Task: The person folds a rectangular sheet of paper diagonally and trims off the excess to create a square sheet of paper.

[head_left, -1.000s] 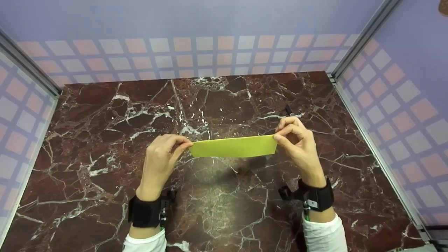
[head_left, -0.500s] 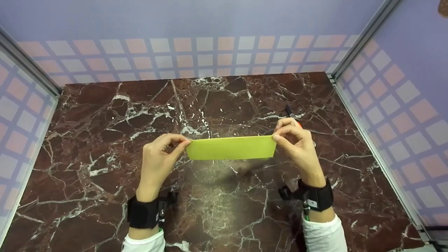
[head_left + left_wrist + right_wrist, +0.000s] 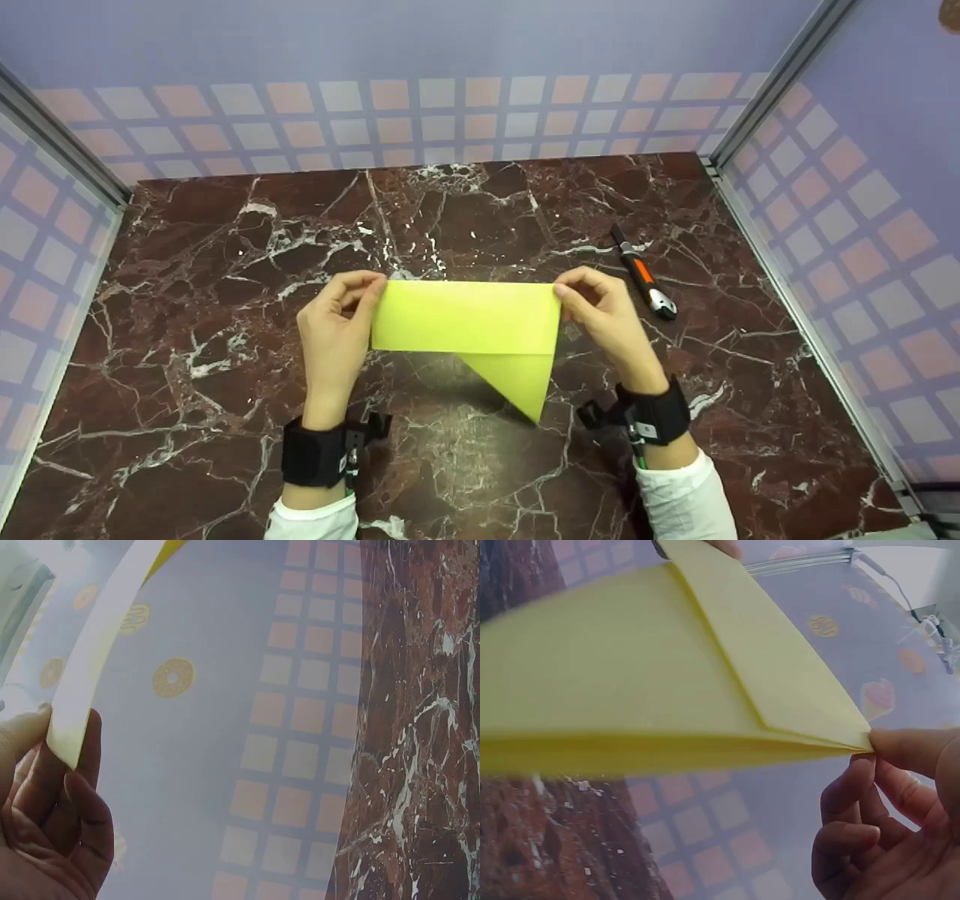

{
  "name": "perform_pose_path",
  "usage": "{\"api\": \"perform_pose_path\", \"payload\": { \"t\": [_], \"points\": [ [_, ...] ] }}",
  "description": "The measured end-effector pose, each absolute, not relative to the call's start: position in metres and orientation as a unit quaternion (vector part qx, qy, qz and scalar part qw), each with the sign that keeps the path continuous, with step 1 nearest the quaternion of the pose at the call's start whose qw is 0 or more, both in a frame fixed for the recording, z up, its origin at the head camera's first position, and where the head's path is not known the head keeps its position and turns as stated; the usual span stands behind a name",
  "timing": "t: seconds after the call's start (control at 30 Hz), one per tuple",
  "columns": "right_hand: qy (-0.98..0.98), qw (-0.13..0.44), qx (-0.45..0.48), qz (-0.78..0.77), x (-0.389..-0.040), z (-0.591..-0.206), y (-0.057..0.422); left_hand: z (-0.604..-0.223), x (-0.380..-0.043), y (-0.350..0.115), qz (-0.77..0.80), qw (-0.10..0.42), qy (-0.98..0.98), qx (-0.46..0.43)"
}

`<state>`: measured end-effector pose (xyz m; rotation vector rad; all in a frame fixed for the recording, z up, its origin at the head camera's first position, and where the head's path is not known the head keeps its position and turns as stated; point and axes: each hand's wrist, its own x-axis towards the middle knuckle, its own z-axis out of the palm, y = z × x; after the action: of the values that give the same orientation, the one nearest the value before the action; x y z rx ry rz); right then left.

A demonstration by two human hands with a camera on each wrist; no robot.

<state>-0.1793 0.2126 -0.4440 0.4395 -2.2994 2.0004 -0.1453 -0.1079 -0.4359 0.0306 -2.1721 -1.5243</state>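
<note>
A folded sheet of yellow paper (image 3: 465,319) is held up between both hands over the marble table. Its upper part is a wide band, and a triangular point hangs below at the right. My left hand (image 3: 337,322) pinches the band's upper left corner between thumb and fingers. At the upper right corner, my right hand (image 3: 600,307) pinches the paper the same way. The right wrist view shows the folded layers of the paper (image 3: 765,652) meeting at the pinched corner. In the left wrist view the paper (image 3: 82,667) appears nearly edge-on above the thumb.
A utility knife (image 3: 645,277) with a black and orange handle lies on the table beyond my right hand. The dark red marble table (image 3: 225,390) is bordered by patterned panels (image 3: 450,112) at the back and both sides.
The paper has tilted to face the camera, and its hanging triangular point has come into view. My right hand has moved left and slightly nearer, uncovering the utility knife.
</note>
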Motion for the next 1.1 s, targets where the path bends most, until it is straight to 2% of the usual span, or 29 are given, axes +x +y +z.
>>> {"api": "perform_pose_path", "payload": {
  "t": [0.3, 0.5, 0.63, 0.77, 0.87, 0.97, 1.1],
  "points": [
    [-0.763, -0.055, 0.106, 0.636, -0.195, -0.472, 0.203, -0.447, -0.155, -0.108, -0.537, 0.238, -0.809, 0.018],
    [-0.774, -0.079, 0.082, 0.623, -0.210, -0.502, 0.200, -0.462, -0.162, -0.089, -0.430, 0.253, -0.865, -0.057],
    [-0.790, -0.089, 0.064, 0.603, -0.216, -0.520, 0.200, -0.479, -0.159, -0.064, -0.354, 0.190, -0.906, -0.131],
    [-0.798, -0.102, 0.046, 0.592, -0.220, -0.530, 0.201, -0.495, -0.151, -0.041, -0.297, 0.079, -0.934, -0.182],
    [-0.806, -0.115, 0.036, 0.579, -0.221, -0.534, 0.202, -0.505, -0.147, -0.030, -0.257, 0.022, -0.947, -0.194],
    [-0.825, -0.115, 0.036, 0.552, -0.222, -0.536, 0.206, -0.514, -0.148, -0.023, -0.219, 0.004, -0.957, -0.191],
    [-0.855, -0.076, 0.048, 0.511, -0.222, -0.534, 0.216, -0.520, -0.150, -0.021, -0.209, -0.001, -0.960, -0.187]
  ]
}}
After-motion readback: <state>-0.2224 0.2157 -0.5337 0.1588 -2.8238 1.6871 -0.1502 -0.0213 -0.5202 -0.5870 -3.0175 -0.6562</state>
